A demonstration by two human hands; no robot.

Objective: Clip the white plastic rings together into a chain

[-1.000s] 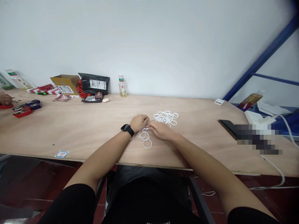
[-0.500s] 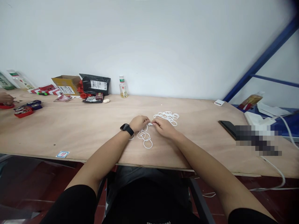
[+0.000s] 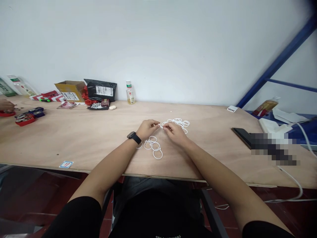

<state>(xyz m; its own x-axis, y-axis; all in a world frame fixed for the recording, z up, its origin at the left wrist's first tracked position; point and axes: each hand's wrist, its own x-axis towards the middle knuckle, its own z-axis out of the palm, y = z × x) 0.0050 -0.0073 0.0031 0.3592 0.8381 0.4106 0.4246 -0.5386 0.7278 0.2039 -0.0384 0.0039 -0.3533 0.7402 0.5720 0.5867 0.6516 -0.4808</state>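
Note:
My left hand (image 3: 148, 129), with a black watch (image 3: 134, 137) on its wrist, pinches one end of a small white ring (image 3: 160, 126). Its other end sits between the thumb and forefinger of my right hand (image 3: 174, 133). Fingers cover most of this ring, so its full shape is hidden. Below the hands, several white rings (image 3: 158, 154) lie partly overlapping on the table. A larger pile of similar white rings (image 3: 177, 120) is just behind my right hand and partly covered by it.
Against the wall stand a drink bottle (image 3: 130, 92), a black parcel bag (image 3: 102, 90) and an open cardboard box (image 3: 70, 90). At far left another person's hand (image 3: 7, 105) is near red trays (image 3: 25, 122). A dark phone-like slab (image 3: 241, 136) lies right; cables hang beyond.
Both hands have risen slightly away from the near rings, with the held white piece between them. The near rings now show more fully and have shifted a little.

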